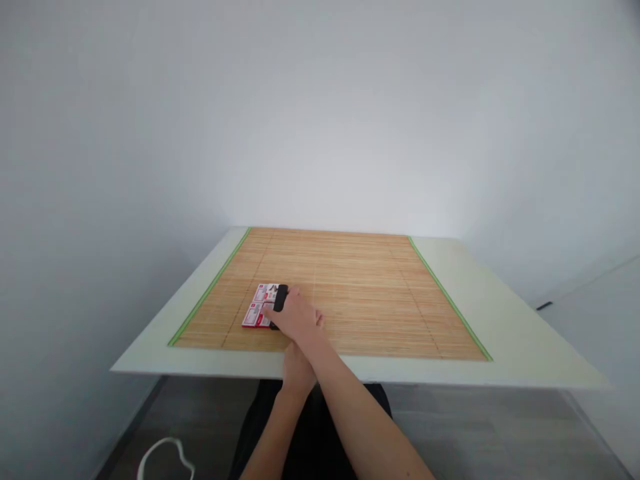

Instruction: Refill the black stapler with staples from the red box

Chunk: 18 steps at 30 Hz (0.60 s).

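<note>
A flat red-and-white printed pack (257, 312) lies on the bamboo mat, left of the middle. A black strip (280, 298) runs along its right side; whether it is part of the pack I cannot tell. My right hand (297, 313) is closed on this side, its thumb across the black strip and reaching onto the printed face. Under my right wrist, at the front edge of the table, is my left hand (297, 368). My forearms cross there, and the left fingers are mostly hidden beneath the right hand.
The bamboo mat (350, 280) with green side borders covers much of the white table (500, 320). Behind the table stands a pale wall (320, 120). A white cable (167, 441) hangs at lower left, and a small dark object (545, 306) sits by the right edge.
</note>
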Each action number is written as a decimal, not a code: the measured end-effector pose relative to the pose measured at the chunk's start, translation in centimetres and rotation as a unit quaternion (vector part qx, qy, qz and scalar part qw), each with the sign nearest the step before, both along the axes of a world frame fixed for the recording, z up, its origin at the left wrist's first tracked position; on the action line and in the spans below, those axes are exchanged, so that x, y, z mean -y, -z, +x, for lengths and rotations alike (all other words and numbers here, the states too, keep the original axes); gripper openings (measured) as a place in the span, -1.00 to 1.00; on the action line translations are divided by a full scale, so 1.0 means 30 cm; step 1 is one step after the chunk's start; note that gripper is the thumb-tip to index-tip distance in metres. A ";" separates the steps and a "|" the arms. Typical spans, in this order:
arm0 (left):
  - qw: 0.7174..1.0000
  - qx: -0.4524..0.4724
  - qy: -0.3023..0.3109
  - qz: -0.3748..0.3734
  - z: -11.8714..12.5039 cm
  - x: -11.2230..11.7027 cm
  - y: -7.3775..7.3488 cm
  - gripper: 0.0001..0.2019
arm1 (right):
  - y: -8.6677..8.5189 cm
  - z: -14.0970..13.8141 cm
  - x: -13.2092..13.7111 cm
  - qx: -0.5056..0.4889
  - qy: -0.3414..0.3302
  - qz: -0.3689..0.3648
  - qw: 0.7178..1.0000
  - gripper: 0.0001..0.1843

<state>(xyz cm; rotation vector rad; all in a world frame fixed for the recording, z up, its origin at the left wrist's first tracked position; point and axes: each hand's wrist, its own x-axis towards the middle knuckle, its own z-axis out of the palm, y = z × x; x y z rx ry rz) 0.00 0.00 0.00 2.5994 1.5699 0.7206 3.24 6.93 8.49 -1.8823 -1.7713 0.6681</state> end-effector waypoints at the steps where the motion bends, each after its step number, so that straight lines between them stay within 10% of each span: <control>1: 1.000 0.001 0.002 -0.003 0.001 0.001 -0.005 -0.32 | 0.010 -0.001 -0.006 -0.001 0.001 0.011 1.000 -0.24; 9: 0.995 0.087 -0.015 -0.038 0.018 0.014 -0.075 -0.58 | 0.038 0.212 -0.090 -0.006 -0.054 0.116 0.992 -0.69; 18: 0.994 0.105 -0.040 -0.013 0.059 -0.002 -0.118 -0.51 | 0.013 0.654 -0.079 0.022 -0.121 0.133 0.983 -0.61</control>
